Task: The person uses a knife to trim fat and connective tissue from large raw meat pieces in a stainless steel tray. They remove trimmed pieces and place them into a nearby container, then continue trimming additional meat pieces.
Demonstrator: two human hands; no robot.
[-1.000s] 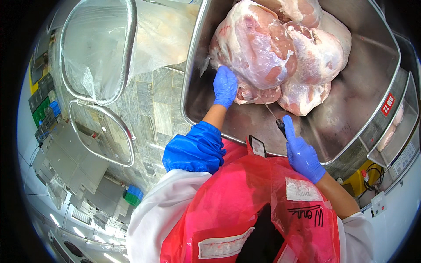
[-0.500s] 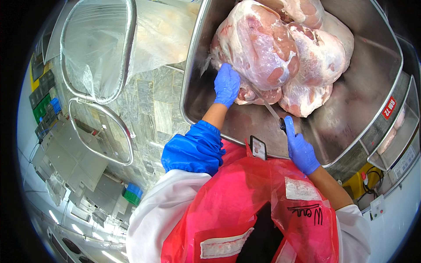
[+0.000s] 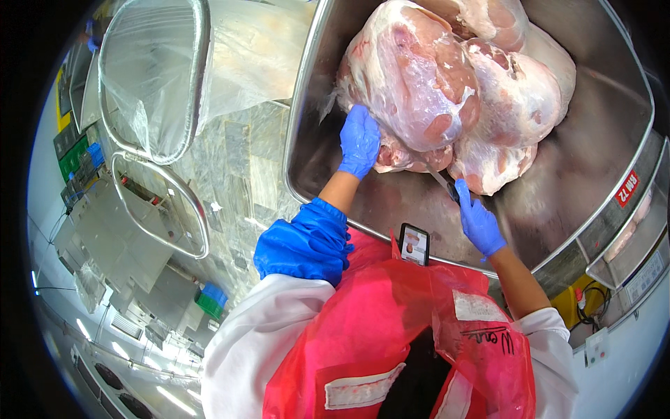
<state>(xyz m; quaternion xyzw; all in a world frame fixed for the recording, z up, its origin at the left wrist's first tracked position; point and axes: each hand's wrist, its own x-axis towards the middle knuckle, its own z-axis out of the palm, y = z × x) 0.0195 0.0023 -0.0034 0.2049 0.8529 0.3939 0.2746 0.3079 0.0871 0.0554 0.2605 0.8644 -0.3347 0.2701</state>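
Note:
My left hand (image 3: 359, 140), in a blue glove, grips the lower left side of a large raw meat piece (image 3: 408, 73) at the front of a pile in a steel bin (image 3: 600, 112). My gloved right hand (image 3: 479, 222) is closed around the black handle of a knife (image 3: 440, 180), forefinger along it. The blade angles up and left into the seam between that big piece and a smaller one (image 3: 401, 159) beneath it; its tip is hidden. More pieces (image 3: 520, 91) lie behind and to the right. A small screen device (image 3: 414, 244) is at the bin's near rim, against my red apron.
Clear plastic bags (image 3: 248, 49) hang in and beside a metal hoop frame (image 3: 106, 77) on the left, above tiled floor (image 3: 244, 174). A second tray (image 3: 628, 244) with meat stands at the right. A blue-gloved hand of another person (image 3: 91, 38) shows at the far upper left.
The knife blade has moved up and left, from the pile's lower edge into the seam beside my left hand. The whole view has shifted slightly, with the bin a little lower and rightward.

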